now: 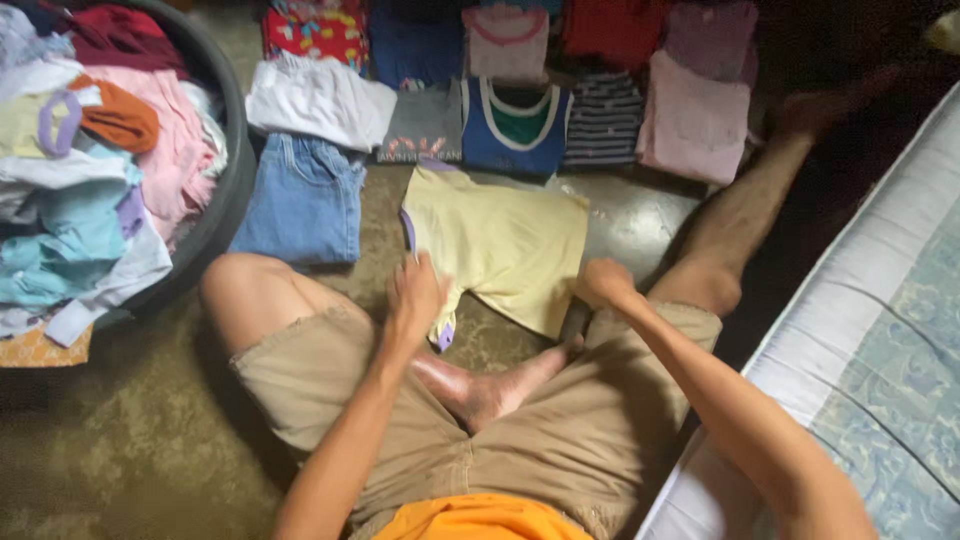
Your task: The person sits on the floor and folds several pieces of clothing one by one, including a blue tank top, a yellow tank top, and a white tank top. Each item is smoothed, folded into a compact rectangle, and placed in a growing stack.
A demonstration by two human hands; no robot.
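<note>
Two rows of folded clothes lie on the floor [150, 460] ahead of the seated person. Near row, left to right: blue denim piece [303, 200], white garment [318, 100] just behind it, grey shirt [425, 125] with printed lettering along its lower edge, blue vest [515, 128] with white trim and green lining, striped top [603, 118], pale pink piece [692, 125]. Far row: red patterned item [318, 32], dark blue item [415, 40], pink-trimmed top [506, 40], red item [612, 28]. A dark round basket [236, 150] at the left holds loose, unfolded laundry in pink, light blue, white and orange. A quilted mattress [880, 300] borders the right side.

The pale yellow shirt [500, 245] with purple trim lies spread flat on the floor between the person's legs, directly behind both hands. The left hand [415, 295] rests on the shirt's near left edge, fingers closed on the fabric by the sleeve. The right hand [603, 283] is curled into a loose fist at the shirt's near right corner; whether it pinches the cloth cannot be told.
</note>
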